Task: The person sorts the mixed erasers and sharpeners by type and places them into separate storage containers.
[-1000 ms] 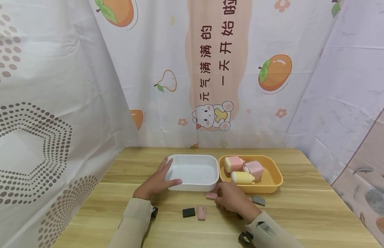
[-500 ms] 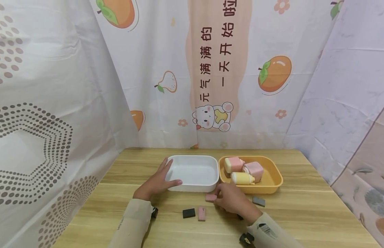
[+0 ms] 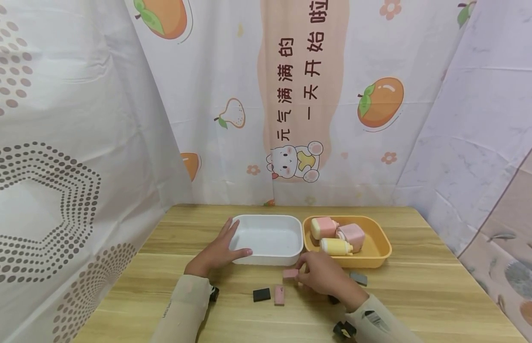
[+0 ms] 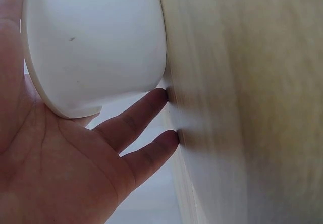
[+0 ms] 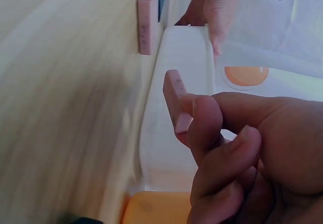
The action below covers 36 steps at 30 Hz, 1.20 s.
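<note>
Between the thumb and fingers of my right hand (image 3: 321,275) is a pink eraser (image 3: 291,274), pinched at one end in front of the white tray. The right wrist view shows this eraser (image 5: 176,102) raised off the wooden surface. My left hand (image 3: 218,250) rests against the left end of the white tray (image 3: 266,260), thumb along the near rim and fingers spread. Two of its fingertips (image 4: 159,96) reach down to the table beside the tray wall. A second pink eraser (image 3: 279,295) and a black eraser-like block (image 3: 261,295) lie nearer me.
Right of the white tray stands a yellow tray (image 3: 379,243) holding a yellow bottle-shaped piece (image 3: 335,246) and two pink ones. A grey block (image 3: 358,278) lies in front of it. Another dark block (image 3: 333,299) is partly hidden under my right wrist. Printed curtains (image 3: 231,157) hang behind the table.
My right hand has shifted the pinched pink eraser slightly left and raised it off the table. The left hand stays in place on the white tray.
</note>
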Tool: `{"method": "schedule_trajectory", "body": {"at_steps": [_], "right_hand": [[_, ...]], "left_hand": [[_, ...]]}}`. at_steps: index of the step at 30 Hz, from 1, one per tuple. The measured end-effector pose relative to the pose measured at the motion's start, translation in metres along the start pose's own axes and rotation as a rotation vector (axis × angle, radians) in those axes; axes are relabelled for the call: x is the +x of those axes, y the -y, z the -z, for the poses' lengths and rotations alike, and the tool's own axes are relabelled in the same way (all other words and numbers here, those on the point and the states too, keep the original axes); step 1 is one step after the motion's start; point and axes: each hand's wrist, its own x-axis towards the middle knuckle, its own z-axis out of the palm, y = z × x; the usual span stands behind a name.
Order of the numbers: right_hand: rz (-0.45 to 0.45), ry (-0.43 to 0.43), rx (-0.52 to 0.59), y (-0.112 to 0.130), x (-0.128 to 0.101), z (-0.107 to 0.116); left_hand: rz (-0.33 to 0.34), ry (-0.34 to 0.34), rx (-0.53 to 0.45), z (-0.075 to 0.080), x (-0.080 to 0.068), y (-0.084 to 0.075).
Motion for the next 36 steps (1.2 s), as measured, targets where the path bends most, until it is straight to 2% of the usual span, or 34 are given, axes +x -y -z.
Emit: {"method": "schedule_trajectory", "body": {"at_steps": [14,36], "right_hand": [[0.023,-0.006,0.038,0.011,-0.004,0.014],[0.015,-0.113,0.058,0.020,0.007,0.036]], "left_hand": [[0.007,-0.002,0.006,-0.001,0.003,0.003],[-0.005,-0.003,-0.005,-0.001,0.003,0.005]]}}
